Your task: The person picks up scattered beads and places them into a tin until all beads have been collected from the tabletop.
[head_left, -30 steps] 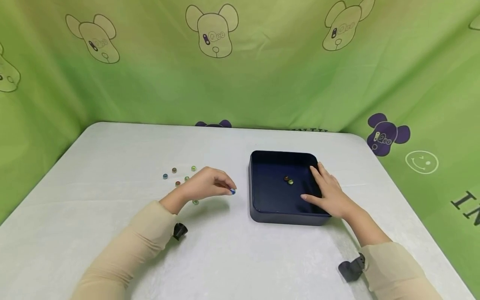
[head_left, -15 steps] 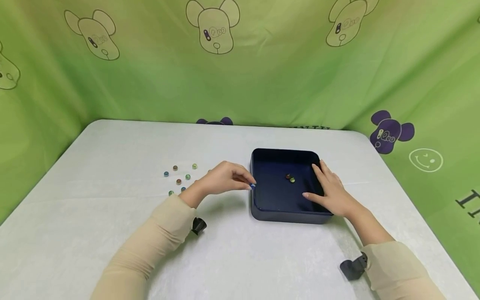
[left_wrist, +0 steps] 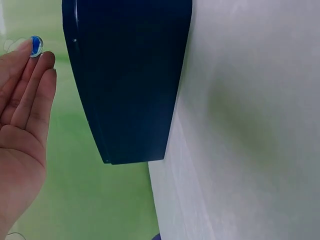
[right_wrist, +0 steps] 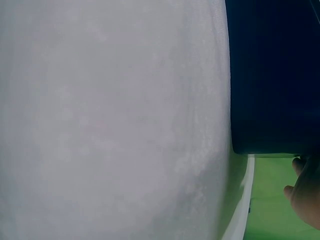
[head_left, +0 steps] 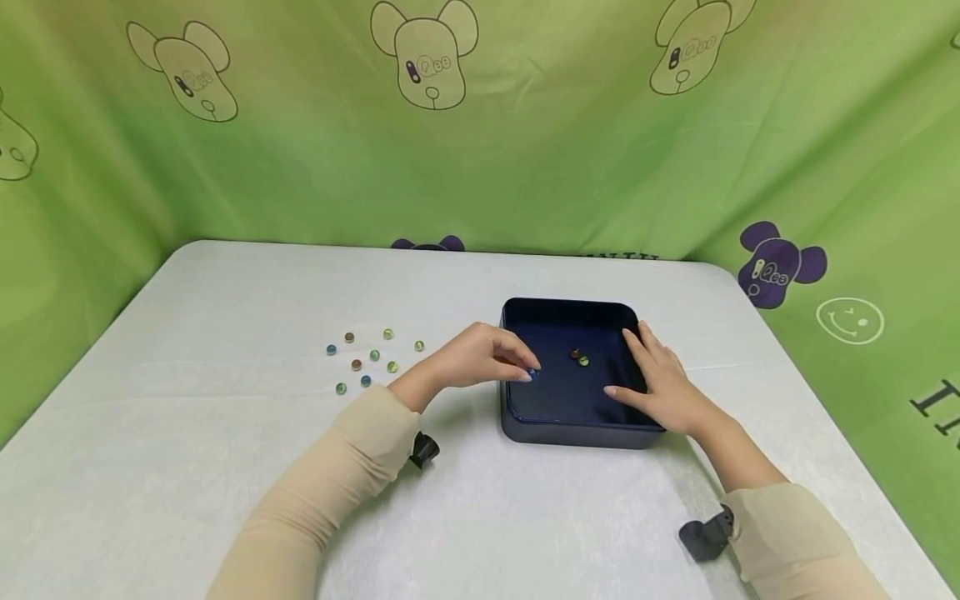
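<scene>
My left hand (head_left: pixel 480 358) pinches a clear marble with a blue core (left_wrist: pixel 36 46) between thumb and fingertips. In the head view, that hand reaches over the left rim of a dark blue square box (head_left: pixel 581 437). Inside the box, a brown marble (head_left: pixel 575 354) and a green marble (head_left: pixel 584 362) lie close together near the middle. My right hand (head_left: pixel 660 385) rests on the box's right wall, fingers spread, with the thumb reaching inside the rim. In the right wrist view only part of that hand (right_wrist: pixel 306 195) shows beside the box wall.
Several loose marbles lie scattered left of the box, among them a blue marble (head_left: pixel 332 350), a brown marble (head_left: pixel 356 365) and a yellow-green marble (head_left: pixel 419 346). They sit on a white-covered table (head_left: pixel 187 467). A green printed curtain (head_left: pixel 300 183) hangs behind and at the sides.
My left hand has carried the blue marble rightward from the open table across the box's left rim, uncovering loose marbles behind it. The right hand stays at the box's right side.
</scene>
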Demonstrator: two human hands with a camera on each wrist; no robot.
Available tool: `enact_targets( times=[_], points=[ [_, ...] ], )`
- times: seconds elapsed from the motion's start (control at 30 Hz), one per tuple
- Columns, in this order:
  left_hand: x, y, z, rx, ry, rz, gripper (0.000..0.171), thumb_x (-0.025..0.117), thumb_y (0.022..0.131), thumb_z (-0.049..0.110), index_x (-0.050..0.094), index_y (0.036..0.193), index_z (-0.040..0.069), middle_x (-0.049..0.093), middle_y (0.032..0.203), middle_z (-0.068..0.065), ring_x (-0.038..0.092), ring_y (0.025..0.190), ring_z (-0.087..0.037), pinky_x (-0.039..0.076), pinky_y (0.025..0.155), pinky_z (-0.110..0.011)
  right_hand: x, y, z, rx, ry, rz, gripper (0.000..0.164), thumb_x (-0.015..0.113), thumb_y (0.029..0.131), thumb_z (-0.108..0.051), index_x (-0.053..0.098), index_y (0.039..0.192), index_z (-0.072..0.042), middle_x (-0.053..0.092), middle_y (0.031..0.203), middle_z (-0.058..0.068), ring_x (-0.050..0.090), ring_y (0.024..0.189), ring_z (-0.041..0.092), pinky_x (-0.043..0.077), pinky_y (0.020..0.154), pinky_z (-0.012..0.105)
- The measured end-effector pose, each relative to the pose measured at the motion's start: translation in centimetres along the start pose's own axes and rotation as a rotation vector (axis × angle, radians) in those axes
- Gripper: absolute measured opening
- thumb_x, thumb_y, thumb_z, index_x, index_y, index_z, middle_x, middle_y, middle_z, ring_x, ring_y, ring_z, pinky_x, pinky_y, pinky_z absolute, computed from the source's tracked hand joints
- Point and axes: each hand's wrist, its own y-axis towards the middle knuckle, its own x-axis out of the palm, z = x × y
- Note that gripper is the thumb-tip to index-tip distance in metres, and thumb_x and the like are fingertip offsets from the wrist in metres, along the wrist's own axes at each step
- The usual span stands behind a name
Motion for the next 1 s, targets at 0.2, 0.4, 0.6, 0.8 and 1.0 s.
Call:
enact_targets(
  times=[0.2,0.4,0.6,0.8,1.0],
  points=[
    [0.3,0.5,0.0,0.000,0.021,-0.016,0.015,0.066,0.075,0.006,0.066,0.090,0.003,0.062,0.089,-0.004,0.058,0.077,-0.003,0.047,0.068,-0.018,0.0,0.0,-0.1,-0.003,-0.003,-0.003,0.086,0.054,0.083,-0.041,0.002,0.138,0.000,-0.012,0.139,0.022,-0.007,0.126,0.036,-0.003,0.098,0.054],
    [0.7,1.2,-0.1,0.001,0.046,-0.025,0.016,0.066,0.075,0.008,0.066,0.091,0.003,0.063,0.089,-0.003,0.058,0.077,-0.001,0.047,0.069,-0.017,0.0,0.0,-0.3,0.005,-0.009,0.000,0.086,0.054,0.082,-0.042,0.002,0.138,-0.001,-0.010,0.139,0.023,-0.006,0.126,0.038,-0.002,0.097,0.055],
    [1.0,2.0,-0.5,0.003,0.049,-0.037,0.017,0.066,0.075,0.008,0.066,0.092,0.003,0.063,0.090,-0.003,0.058,0.077,-0.001,0.047,0.069,-0.016,0.0,0.0,-0.4,0.011,-0.011,-0.002,0.086,0.054,0.082,-0.042,0.002,0.138,-0.001,-0.011,0.139,0.023,-0.006,0.126,0.039,-0.002,0.097,0.055],
    [1.4,2.7,-0.6,0.000,0.065,-0.050,0.017,0.065,0.076,0.009,0.066,0.092,0.003,0.063,0.090,-0.002,0.058,0.077,-0.001,0.046,0.069,-0.015,0.0,0.0,-0.3,0.009,-0.019,0.005,0.086,0.054,0.082,-0.042,0.003,0.138,0.000,-0.009,0.139,0.023,-0.004,0.125,0.040,-0.001,0.097,0.055],
    [1.8,3.6,-0.7,-0.004,0.108,-0.070,0.016,0.065,0.076,0.009,0.066,0.092,0.004,0.063,0.090,-0.002,0.058,0.077,-0.001,0.045,0.068,-0.013,0.0,0.0,-0.2,0.010,-0.026,0.003,0.086,0.054,0.082,-0.042,0.002,0.138,-0.001,-0.012,0.140,0.021,-0.004,0.125,0.040,-0.002,0.097,0.055]
  ],
)
